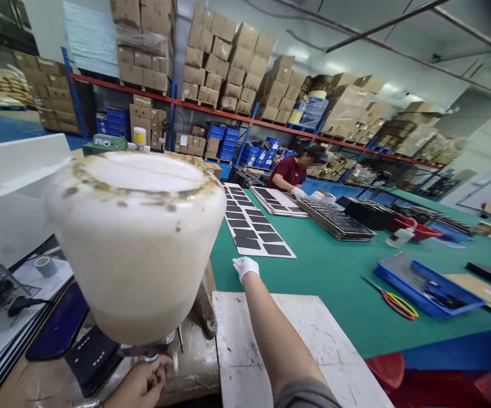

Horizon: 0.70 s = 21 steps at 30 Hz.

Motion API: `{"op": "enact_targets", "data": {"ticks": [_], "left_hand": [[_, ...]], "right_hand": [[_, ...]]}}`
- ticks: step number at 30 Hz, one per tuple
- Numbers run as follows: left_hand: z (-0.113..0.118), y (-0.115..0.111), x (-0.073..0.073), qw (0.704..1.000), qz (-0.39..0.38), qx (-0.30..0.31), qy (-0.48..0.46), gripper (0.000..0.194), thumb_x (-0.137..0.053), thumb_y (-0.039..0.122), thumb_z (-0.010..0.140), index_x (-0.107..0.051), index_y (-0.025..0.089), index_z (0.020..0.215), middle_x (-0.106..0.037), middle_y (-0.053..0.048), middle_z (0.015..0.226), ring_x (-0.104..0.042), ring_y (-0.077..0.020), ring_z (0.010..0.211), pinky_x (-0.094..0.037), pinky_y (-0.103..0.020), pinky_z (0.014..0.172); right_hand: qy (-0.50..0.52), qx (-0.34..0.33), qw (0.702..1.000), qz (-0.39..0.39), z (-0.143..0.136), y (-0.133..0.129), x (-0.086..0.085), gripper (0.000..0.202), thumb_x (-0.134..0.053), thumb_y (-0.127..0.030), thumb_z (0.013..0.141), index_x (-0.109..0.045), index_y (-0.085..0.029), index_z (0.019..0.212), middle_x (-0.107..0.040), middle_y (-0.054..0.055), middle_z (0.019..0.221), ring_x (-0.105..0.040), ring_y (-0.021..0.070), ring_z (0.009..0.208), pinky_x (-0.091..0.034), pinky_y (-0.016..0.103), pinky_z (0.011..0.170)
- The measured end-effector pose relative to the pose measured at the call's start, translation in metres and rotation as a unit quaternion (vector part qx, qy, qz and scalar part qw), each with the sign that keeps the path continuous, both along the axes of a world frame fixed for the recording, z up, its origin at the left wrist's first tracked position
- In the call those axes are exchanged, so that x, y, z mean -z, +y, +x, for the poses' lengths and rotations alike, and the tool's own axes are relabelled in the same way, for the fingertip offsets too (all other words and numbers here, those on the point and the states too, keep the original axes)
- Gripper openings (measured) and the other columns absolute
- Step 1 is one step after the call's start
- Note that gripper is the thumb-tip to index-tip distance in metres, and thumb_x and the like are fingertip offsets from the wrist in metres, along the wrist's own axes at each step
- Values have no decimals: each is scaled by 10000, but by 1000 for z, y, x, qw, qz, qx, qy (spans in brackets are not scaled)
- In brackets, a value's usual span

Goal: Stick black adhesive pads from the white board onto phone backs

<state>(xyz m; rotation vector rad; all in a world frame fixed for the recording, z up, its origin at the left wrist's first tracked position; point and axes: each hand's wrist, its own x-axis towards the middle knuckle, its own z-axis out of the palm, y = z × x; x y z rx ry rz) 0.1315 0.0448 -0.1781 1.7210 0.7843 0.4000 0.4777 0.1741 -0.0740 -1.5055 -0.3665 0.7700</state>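
Judging by the outstretched right arm, the step in hand looks like a reach across the green tabletop point(308, 275) with the left side kept at the container. The white-gloved right hand point(246, 268) is just beside the near end of a white sheet point(256, 253), which lies at 12 to 1 o'clock from it and carries rows of black pieces point(245, 233). I cannot tell whether the glove's fingers hold anything. A pale board point(313, 326) lies at 5 o'clock from the glove, partly behind the forearm. The bare left hand point(139, 382) is curled below a large whitish container point(139, 255), which stands at 12 o'clock from it; the fingers are near its metal fitting point(147, 347), but a grip cannot be confirmed. Any next move at the sheet would probably call for separate, flat placement of the right fingers, without dragging neighbouring pieces, and a steady left hand.
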Motion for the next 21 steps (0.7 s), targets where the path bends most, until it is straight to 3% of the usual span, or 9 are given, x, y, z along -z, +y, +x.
{"op": "enact_targets", "data": {"ticks": [4,7,10,14,17,19,21], "left_hand": [[-3,-7,-8,999,34,-15,8,323,-460,164,775,-582,196,1072,-562,4,754,-520,-117,651,-428,-228,646],[-4,-12,-22,999,26,-20,12,274,-482,176,766,-609,180,1009,-589,-9,767,-548,-136,715,-436,-236,689],[-13,-17,-46,1000,-8,-5,17,217,-481,204,777,-627,171,934,-629,-28,788,-574,-153,731,-447,-248,693],[-50,-14,-90,997,67,26,29,165,-503,216,782,-660,190,826,-643,-19,744,-568,-150,691,-430,-241,652],[-83,2,-112,982,169,-38,69,184,-477,248,814,-631,184,736,-633,-28,749,-568,-154,714,-432,-253,688],[-100,16,-116,946,254,-132,151,185,-455,257,824,-613,184,760,-632,-51,860,-569,-178,848,-425,-283,805],[-110,28,-112,905,289,-202,237,177,-495,311,800,-612,179,815,-612,-82,965,-549,-224,948,-405,-341,867]], "right_hand": [[67,-53,996,4,-31,-50,22,275,-540,-311,887,-557,-133,1096,-621,62,994,-615,146,808,-522,324,715],[85,-89,992,24,-69,-111,34,297,-681,-247,743,-597,-109,992,-663,49,820,-617,123,651,-492,252,610],[99,-125,987,31,-110,-172,43,361,-735,-289,643,-611,-103,927,-657,33,681,-570,109,507,-442,234,523],[105,-168,980,20,-164,-233,52,433,-739,-391,641,-587,-118,941,-661,37,643,-559,117,470,-416,241,510],[120,-230,966,9,-207,-256,57,416,-711,-419,683,-578,-117,937,-662,43,655,-555,106,474,-397,230,505],[136,-284,949,-2,-236,-262,57,414,-700,-433,687,-571,-113,917,-655,40,639,-542,99,451,-387,227,489],[141,-338,930,-20,-261,-263,56,418,-699,-450,672,-561,-112,876,-638,29,599,-523,98,424,-386,230,468]]}}
